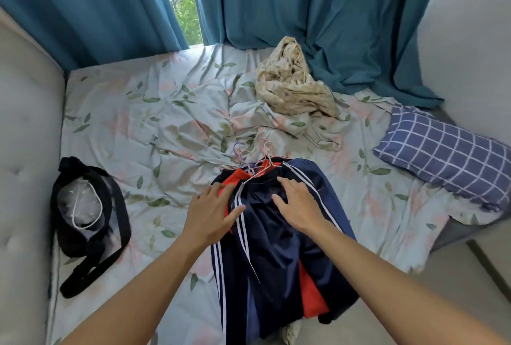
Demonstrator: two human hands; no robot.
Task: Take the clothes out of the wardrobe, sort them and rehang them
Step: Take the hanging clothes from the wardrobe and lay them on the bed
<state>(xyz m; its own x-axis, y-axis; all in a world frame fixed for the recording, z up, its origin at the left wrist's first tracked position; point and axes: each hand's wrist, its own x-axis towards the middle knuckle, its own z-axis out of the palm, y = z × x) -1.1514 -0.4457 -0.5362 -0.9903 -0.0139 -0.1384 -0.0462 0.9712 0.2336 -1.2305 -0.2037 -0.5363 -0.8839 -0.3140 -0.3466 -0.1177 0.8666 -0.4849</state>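
Observation:
A pile of dark navy sports clothes [276,248] with white side stripes lies on the near part of the bed, hanging over its front edge. A red garment [311,295] shows between the layers. Several thin wire hangers [257,159] stick out of the pile's far end, pink and purple hooks pointing away from me. My left hand [210,213] rests flat on the left side of the pile, fingers straight over navy and red cloth. My right hand [297,206] lies flat on the top navy garment, fingers spread.
The bed [138,123] has a rumpled leaf-print sheet. A black bag [88,220] with a strap lies at its left, by the padded headboard [25,151]. A crumpled cream cloth [290,87] sits at the back, a blue checked pillow [445,156] at the right. Teal curtains [318,12] hang behind.

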